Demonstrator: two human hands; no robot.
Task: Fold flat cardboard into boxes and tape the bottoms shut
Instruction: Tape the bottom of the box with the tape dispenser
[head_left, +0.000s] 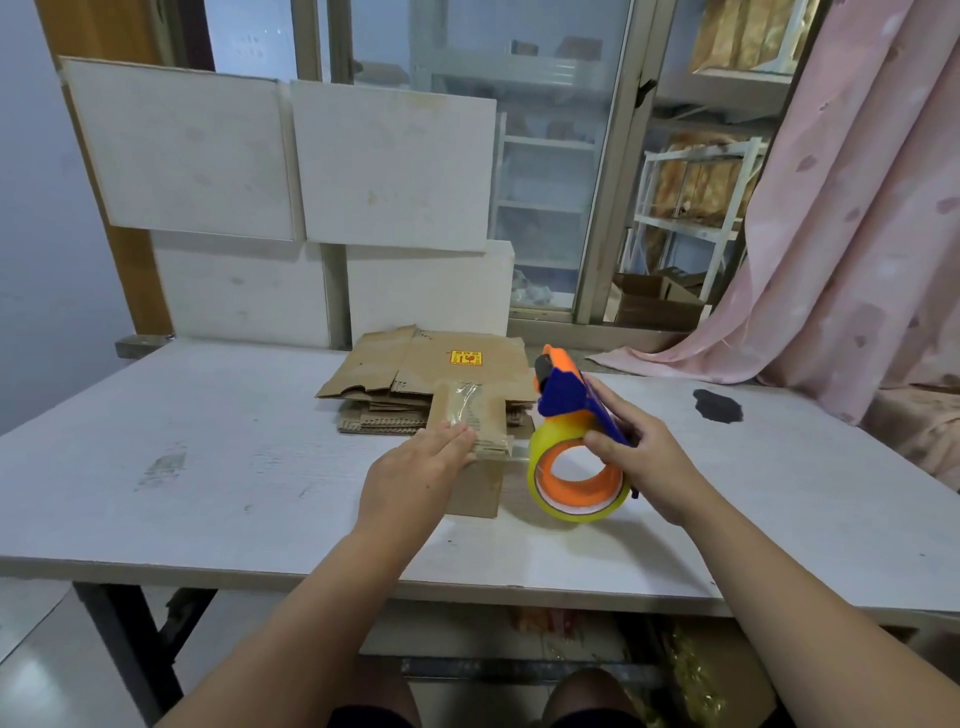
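A small brown cardboard box (480, 480) stands on the white table (208, 467), its top flaps closed with a strip of clear tape along the seam. My left hand (415, 470) lies flat on the box's near left edge, fingers straight. Just right of the box, my right hand (641, 460) grips the blue handle of a tape dispenser (571, 441) with an orange core and a yellowish tape roll. Behind the box lies a stack of flat cardboard (426, 379) with a yellow and red sticker.
White foam boards (291, 166) lean against the wall behind the table. A pink curtain (857, 234) hangs at the right and drapes onto the table's far corner. A dark stain (717, 405) marks the table's right side. Shelves show through the window.
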